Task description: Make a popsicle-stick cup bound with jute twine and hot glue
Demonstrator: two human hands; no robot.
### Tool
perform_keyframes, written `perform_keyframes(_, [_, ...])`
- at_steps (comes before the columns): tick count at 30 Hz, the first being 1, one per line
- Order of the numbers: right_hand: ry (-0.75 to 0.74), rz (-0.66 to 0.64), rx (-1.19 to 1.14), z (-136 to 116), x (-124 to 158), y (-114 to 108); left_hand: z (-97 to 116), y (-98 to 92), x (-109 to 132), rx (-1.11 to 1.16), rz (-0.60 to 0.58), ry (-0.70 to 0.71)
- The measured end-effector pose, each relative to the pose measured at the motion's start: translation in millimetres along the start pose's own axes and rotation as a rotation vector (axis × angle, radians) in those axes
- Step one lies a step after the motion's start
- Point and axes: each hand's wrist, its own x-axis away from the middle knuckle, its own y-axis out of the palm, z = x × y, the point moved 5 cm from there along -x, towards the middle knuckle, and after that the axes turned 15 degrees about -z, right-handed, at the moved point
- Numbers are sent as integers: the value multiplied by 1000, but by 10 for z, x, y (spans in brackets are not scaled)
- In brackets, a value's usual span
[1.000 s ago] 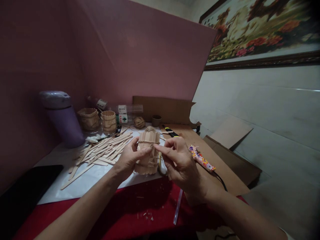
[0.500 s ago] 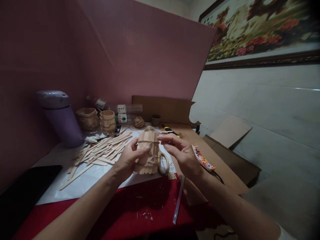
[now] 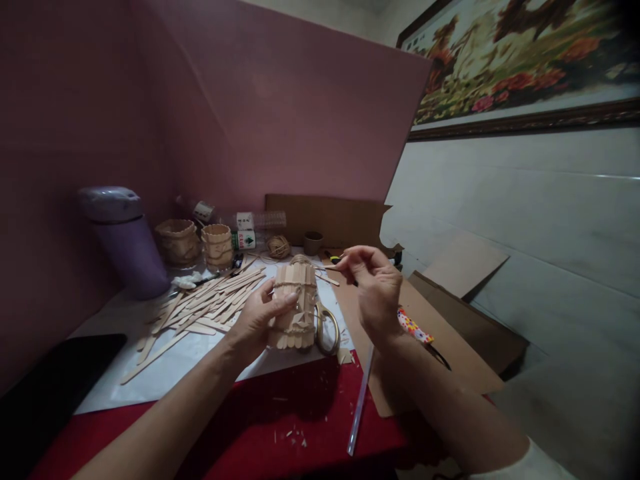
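Note:
My left hand (image 3: 263, 313) is wrapped round a small barrel-shaped holder (image 3: 295, 307) made of upright wooden craft sticks, with bands of twine round it. The holder stands tilted slightly, its scalloped lower edge toward me. To its right, my right hand (image 3: 373, 280) is raised, with thumb and fingers pinched on a thin pale strip (image 3: 330, 267). Whether this strip is twine or wood I cannot tell; its left end reaches close to the holder's upper side. Brass-handled scissors (image 3: 328, 330) lie just behind the holder, blades hidden.
Loose craft sticks (image 3: 210, 300) are piled on white paper at left. Behind stand two stick holders (image 3: 217, 245), a purple bottle (image 3: 130, 240), plastic bottles (image 3: 260, 220), a twine ball (image 3: 278, 247) and a small pot (image 3: 313, 242). A glue stick (image 3: 360, 403) lies on red cloth; cardboard (image 3: 450, 347) is at right.
My right hand has moved away from the holder, up and to the right, and its fingers have closed into a pinch on the thin strip. The left hand keeps hold of the holder.

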Motion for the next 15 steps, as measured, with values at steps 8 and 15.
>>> perform_keyframes(8, [-20,-295,292,68,59,181,21,42,3,9,-5,26])
perform_keyframes(15, [62,-335,240,154,123,324,17,34,-8,15,18,29])
